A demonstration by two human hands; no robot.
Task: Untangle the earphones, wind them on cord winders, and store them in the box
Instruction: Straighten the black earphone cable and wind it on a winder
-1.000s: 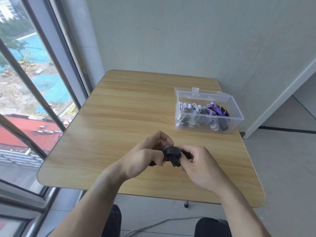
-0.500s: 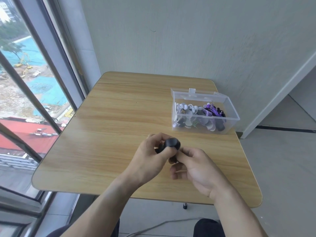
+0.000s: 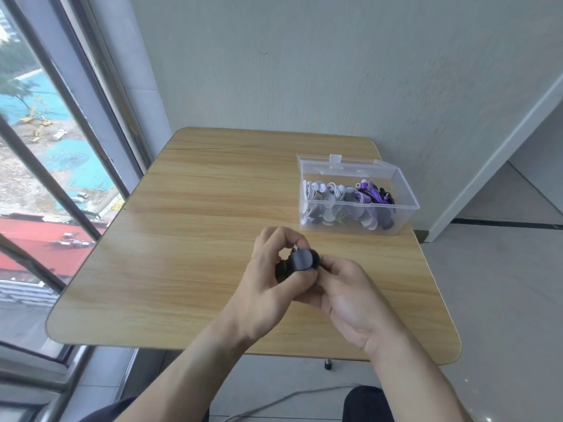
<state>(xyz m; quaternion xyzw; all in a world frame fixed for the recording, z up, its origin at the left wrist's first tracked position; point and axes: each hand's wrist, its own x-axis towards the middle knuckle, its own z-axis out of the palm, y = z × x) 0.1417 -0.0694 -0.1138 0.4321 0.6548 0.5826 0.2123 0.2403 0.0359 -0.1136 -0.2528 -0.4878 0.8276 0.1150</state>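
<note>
A black cord winder [image 3: 302,260] with black earphone cord on it sits between both my hands, just above the wooden table [image 3: 195,239] near its front edge. My left hand [image 3: 271,284] wraps around its left side, thumb and fingers pinching the top. From the right, my right hand [image 3: 344,293] grips it, palm turned up. Most of the cord is hidden by my fingers. A clear plastic box [image 3: 405,190] stands open at the table's right rear, holding several wound earphones in white, purple and black.
The table stands against a pale wall [image 3: 304,71]. A large window [image 3: 45,166] runs along the left side. Grey floor [image 3: 502,300] lies to the right, and a cable [image 3: 289,400] trails on the floor below the table's front edge.
My hands have turned the winder so its round black face points up, and my left fingers have moved over its top. The view has shifted slightly.
</note>
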